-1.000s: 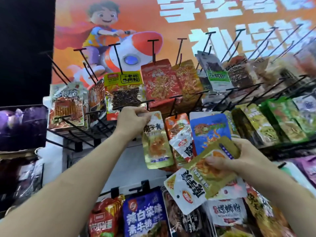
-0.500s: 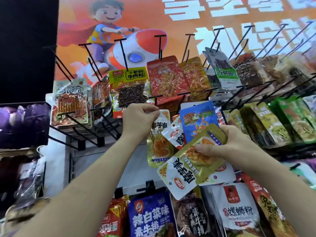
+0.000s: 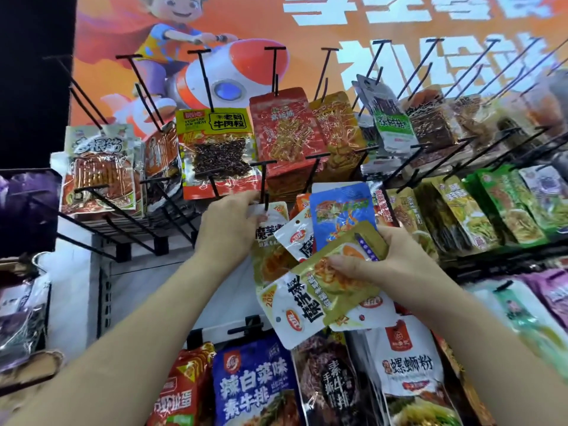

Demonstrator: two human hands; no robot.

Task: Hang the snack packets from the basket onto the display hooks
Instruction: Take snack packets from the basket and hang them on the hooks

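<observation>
**Head view – hidden or unclear**
- The left hand point(image 3: 229, 229) pinches the top edge of a gold-and-white packet point(image 3: 269, 256) with curled fingers and thumb, right at the tip of a black middle-row hook point(image 3: 263, 179). The fingers cover the hang hole. Whether the hook has passed through cannot be told.
- The lower part of that packet sits behind the fan of packets in the right hand point(image 3: 396, 265).
- The right hand grips the fan with the thumb across the face of a gold packet point(image 3: 338, 281) and the fingers behind. A white packet point(image 3: 292, 315) sticks out below left. A second white packet point(image 3: 373, 315) shows only a corner.
- A small white packet point(image 3: 296, 235) and a blue packet point(image 3: 341, 213) hang just behind the fan. Their hooks are hidden.
- The green packets point(image 3: 504, 204) and the rows at far right are blurred, and their print is unreadable.
- Both forearms run off the bottom edge.

**Edges and room**
- The yellow-label packet point(image 3: 215, 149) hangs just above the left hand, with its lower edge close to the knuckles.
- Bare hooks point(image 3: 92, 188) jut forward to the left of the left hand.
- A pale back panel point(image 3: 138, 287) lies open beneath the left forearm.
- The lower-row packets point(image 3: 255, 385) crowd in directly under the fan.
- The orange poster point(image 3: 307, 41) backs the top row.
</observation>
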